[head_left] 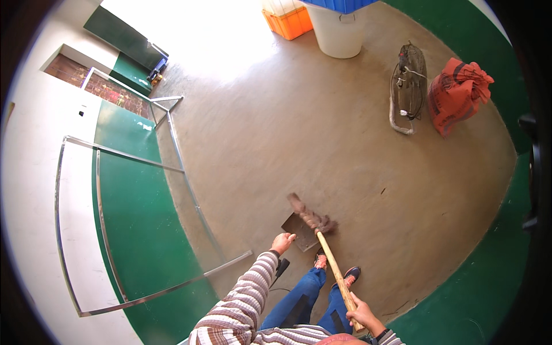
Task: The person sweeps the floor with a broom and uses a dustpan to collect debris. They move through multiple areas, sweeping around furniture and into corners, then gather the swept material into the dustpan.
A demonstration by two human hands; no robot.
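My right hand (363, 314) is closed around the upper end of the pale wooden handle of a broom (330, 253). Its shaggy grey-brown head rests across the edge of a dark flat dustpan (298, 237) on the floor, just ahead of my feet. Fist-like, my left hand (283, 243) hovers over the near left side of the dustpan; whatever its fingers hold is hidden. A black grip-like piece (280, 267) shows beside the left wrist, and I cannot tell what it belongs to.
Leaning along the left wall is a metal frame (98, 213). A pale bin (339, 34) and an orange crate (288, 23) stand at the far side. To the right are a dark wire-caged object (409, 80) and a red sack (457, 95). A dark scrap (383, 191) lies on the floor.
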